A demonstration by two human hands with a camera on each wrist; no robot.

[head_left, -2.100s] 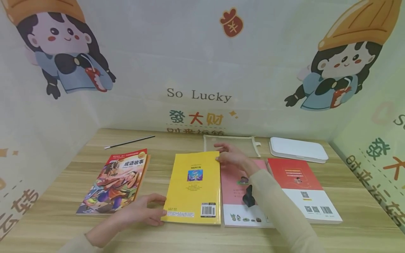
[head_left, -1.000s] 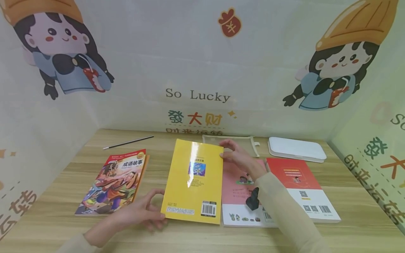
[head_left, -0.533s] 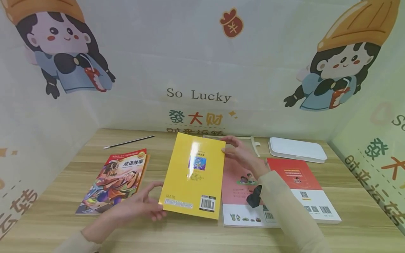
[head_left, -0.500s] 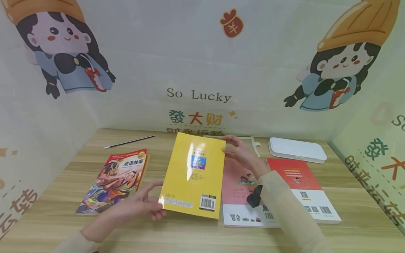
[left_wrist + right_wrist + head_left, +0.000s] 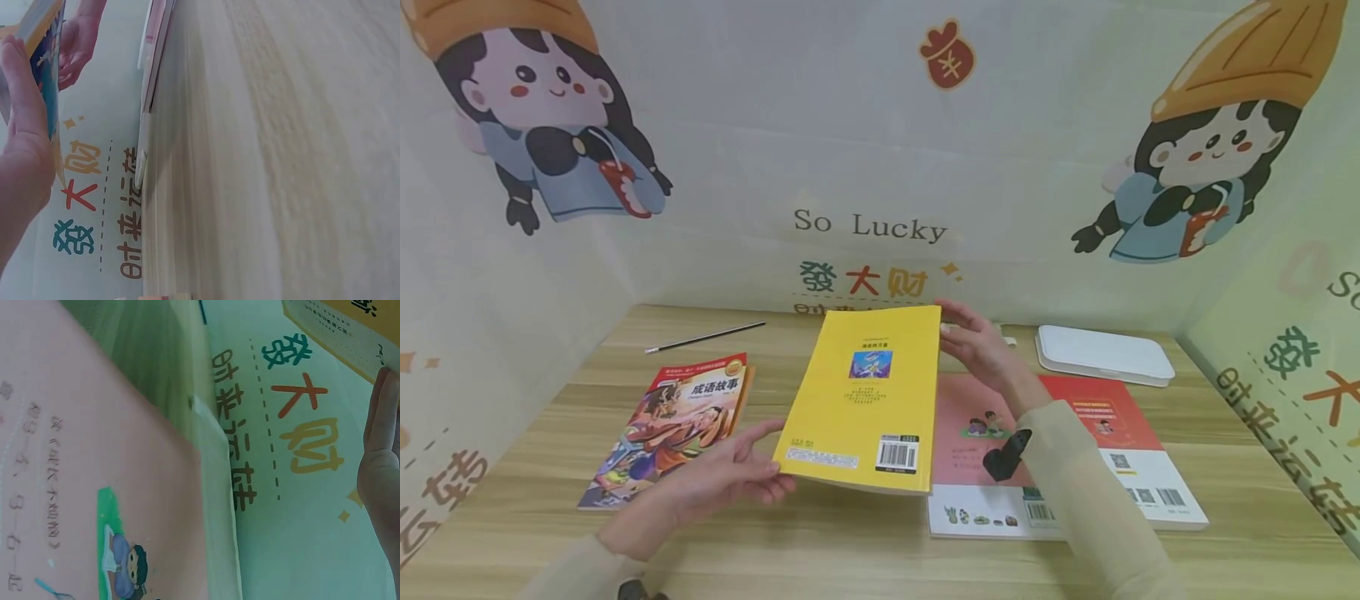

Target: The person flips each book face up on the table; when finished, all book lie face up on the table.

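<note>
A yellow book point(image 5: 820, 408), back cover up with a small picture and a barcode, is raised off the wooden table between both hands. My left hand point(image 5: 722, 483) pinches its lower left corner, thumb near the cover and fingers beneath. At the upper right corner my right hand point(image 5: 983, 354) grips the edge, partly hidden behind it. In the left wrist view the book point(image 5: 49, 78) shows its colourful front underside beside the left hand point(image 5: 28, 150). The right wrist view catches the book's corner point(image 5: 344, 334) against the right hand's fingers point(image 5: 387, 412).
Right of the raised book lie a pink-and-white book point(image 5: 958, 467) and a red-and-white book point(image 5: 1157, 479). A white case point(image 5: 1105, 354) stands behind them. An illustrated book point(image 5: 673, 437) and a pencil point(image 5: 707, 337) are at left. The raised book mostly hides a mesh pouch point(image 5: 1010, 340).
Both hands have lifted the yellow book from the table, moving it up and slightly right. It covers more of the pouch, and its lower edge now stands clear above the tabletop.
</note>
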